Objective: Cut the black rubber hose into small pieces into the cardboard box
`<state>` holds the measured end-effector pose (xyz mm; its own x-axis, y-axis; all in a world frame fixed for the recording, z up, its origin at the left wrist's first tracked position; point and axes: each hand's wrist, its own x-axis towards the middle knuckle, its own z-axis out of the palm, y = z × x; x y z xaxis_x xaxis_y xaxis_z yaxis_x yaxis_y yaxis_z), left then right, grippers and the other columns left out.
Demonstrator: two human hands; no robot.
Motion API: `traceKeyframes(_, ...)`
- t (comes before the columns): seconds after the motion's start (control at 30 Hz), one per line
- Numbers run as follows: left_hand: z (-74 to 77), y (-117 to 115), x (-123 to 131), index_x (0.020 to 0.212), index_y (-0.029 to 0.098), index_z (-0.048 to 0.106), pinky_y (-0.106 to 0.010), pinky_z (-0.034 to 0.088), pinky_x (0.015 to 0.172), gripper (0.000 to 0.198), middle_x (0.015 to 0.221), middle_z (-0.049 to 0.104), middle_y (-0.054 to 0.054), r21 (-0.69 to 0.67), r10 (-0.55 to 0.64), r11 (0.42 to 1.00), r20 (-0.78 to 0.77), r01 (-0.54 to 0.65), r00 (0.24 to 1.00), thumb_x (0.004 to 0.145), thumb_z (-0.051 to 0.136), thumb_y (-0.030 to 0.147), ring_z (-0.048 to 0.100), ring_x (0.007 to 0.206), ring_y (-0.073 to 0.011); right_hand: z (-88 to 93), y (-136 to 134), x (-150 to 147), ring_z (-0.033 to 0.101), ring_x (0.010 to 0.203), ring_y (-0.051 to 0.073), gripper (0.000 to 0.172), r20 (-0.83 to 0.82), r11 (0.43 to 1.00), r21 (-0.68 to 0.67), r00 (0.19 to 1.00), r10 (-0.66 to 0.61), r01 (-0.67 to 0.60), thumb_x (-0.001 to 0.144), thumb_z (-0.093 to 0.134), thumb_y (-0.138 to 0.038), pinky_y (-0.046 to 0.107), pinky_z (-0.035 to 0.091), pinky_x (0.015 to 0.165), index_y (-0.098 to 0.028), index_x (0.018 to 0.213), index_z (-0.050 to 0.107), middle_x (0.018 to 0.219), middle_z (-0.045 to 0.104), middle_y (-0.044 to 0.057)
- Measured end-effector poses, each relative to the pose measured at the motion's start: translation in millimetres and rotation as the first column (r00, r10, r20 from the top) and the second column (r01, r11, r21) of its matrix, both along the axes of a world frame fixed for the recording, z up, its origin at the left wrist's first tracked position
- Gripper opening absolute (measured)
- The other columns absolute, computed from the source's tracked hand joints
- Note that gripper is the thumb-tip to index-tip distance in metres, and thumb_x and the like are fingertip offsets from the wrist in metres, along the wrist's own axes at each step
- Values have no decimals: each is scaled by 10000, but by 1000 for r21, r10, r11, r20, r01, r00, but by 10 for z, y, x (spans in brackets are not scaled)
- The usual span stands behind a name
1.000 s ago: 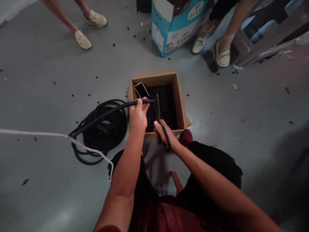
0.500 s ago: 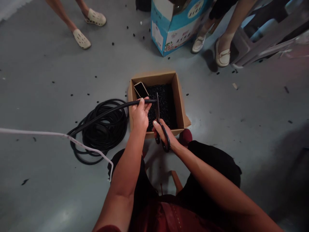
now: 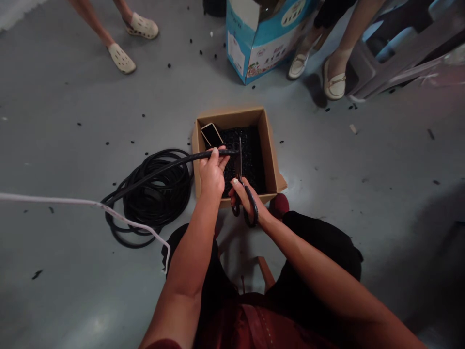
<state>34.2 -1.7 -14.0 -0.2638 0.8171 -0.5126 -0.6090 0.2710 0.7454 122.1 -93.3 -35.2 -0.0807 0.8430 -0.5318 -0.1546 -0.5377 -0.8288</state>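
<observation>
My left hand (image 3: 212, 172) is closed around a ribbed black corrugated hose (image 3: 181, 160), near its end. In my right hand (image 3: 247, 196) is a pair of black-handled scissors (image 3: 250, 206), its blades pointing away from me at the hose's tip. Whether the blades touch the hose I cannot tell. Both hands are over an open cardboard box (image 3: 271, 155) that holds a heap of small black pieces (image 3: 250, 145). A phone-like flat dark thing with a pale edge (image 3: 212, 135) leans in the box's far left corner. The hose runs back to a loose coil (image 3: 156, 194) on the floor.
A blue and white carton (image 3: 261, 43) stands beyond the box. Two people's feet show at the back, in pale clogs (image 3: 143, 25) and white loafers (image 3: 334, 86). A grey plastic stool (image 3: 363, 68) is at the right. Small black bits dot the floor; a white cord (image 3: 72, 198) crosses at left.
My left hand and the hose end have shifted slightly to the right. The scissors have moved a little right with my right hand.
</observation>
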Motion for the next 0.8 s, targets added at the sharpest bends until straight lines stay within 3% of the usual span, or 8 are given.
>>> traceKeyframes(0.27,-34,-5,-6,896,186,593,-406,545,1100,128,1020,787,-86,15,-16,1000,-15,16,1000,946,708,214,741,1158,-212,-16,2,0,538,582,116,571,20,999,-3,999,40,-40,851,548,-789,251,456,515,-238,994,498,751,565,-38)
traceKeyframes(0.57,8,-17,28,861,177,598,-389,551,1086,135,904,769,-54,8,-5,1000,1,5,1000,989,634,155,757,1064,-184,11,10,2,538,582,117,558,27,999,1,999,37,-37,863,538,-779,250,454,510,-237,991,496,752,561,-39)
traceKeyframes(0.8,1,-16,27,859,176,590,-411,533,1114,145,952,783,-73,-15,-32,999,-1,32,999,959,695,187,739,1156,-210,19,12,5,530,565,114,564,6,1000,0,1000,14,-14,855,553,-790,239,438,488,-244,978,485,712,552,-51)
